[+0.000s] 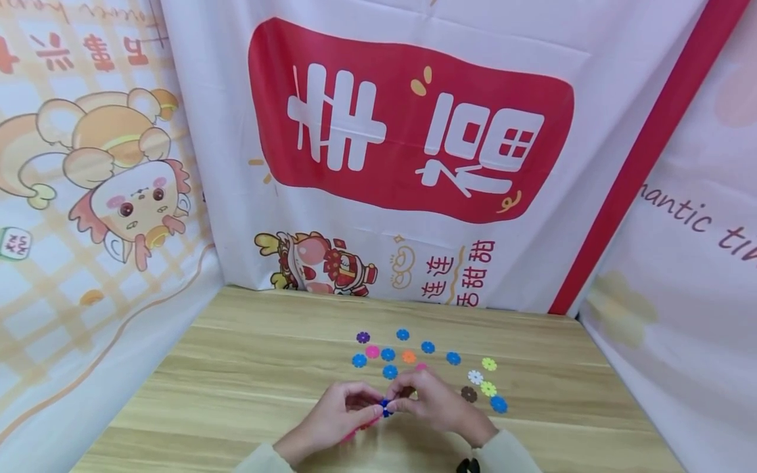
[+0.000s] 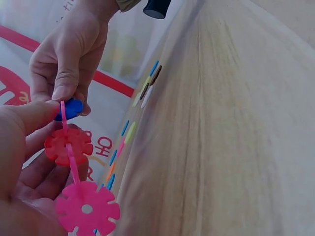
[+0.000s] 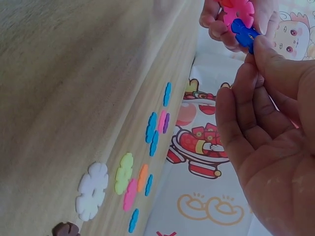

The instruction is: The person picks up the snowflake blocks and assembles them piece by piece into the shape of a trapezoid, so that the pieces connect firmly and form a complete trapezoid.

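Both hands meet over the near part of the table. My left hand (image 1: 340,414) holds a chain of interlocked snowflake discs: a pink disc (image 2: 88,209) hangs at the near end, then come another pink one edge-on, a red disc (image 2: 69,146) and one more pink. At the far end of the chain is a dark blue snowflake disc (image 3: 243,35), which touches the pink disc beside it. Between thumb and fingers my right hand (image 1: 434,402) pinches this blue disc. In the head view the fingers cover much of the chain.
Loose discs lie flat beyond the hands, among them a purple disc (image 1: 363,337), an orange disc (image 1: 409,356) and several blue ones. To the right are a white disc (image 1: 476,377), a brown disc (image 1: 469,394) and yellow-green discs. Printed cloth (image 1: 408,131) hangs behind the wooden table (image 1: 236,368).
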The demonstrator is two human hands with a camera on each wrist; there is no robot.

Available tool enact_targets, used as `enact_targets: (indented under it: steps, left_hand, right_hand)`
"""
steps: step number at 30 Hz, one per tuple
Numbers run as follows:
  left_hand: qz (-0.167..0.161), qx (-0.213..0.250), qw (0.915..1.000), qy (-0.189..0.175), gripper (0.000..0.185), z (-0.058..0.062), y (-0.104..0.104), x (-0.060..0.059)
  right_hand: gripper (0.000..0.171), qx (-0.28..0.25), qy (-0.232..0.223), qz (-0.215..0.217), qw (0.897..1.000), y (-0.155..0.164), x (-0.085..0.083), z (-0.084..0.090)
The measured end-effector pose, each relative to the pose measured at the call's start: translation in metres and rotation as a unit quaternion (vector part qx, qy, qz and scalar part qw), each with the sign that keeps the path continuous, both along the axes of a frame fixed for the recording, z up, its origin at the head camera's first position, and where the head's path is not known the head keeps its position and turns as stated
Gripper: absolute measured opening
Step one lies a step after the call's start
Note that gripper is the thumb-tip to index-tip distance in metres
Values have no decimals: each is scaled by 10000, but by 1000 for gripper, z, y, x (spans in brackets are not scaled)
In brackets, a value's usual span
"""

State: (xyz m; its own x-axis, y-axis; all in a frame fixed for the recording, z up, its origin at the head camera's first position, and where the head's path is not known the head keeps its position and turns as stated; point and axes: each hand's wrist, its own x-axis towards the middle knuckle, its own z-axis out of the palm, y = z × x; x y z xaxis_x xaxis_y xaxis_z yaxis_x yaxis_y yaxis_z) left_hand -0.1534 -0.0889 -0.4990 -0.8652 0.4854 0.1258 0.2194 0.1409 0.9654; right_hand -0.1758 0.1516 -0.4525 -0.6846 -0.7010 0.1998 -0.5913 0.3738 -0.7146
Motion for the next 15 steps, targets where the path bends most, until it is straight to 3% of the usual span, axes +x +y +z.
enact_targets:
  steps: [9, 15]
  left_hand:
    - [327, -164, 9971, 668, 13, 0, -2, 2]
    - [503, -178, 9973, 502, 12, 1, -6, 5]
  right_hand:
    - [6, 162, -262, -62, 9995, -5, 0, -1]
    - [6, 372, -393, -9, 9985, -6, -10, 6]
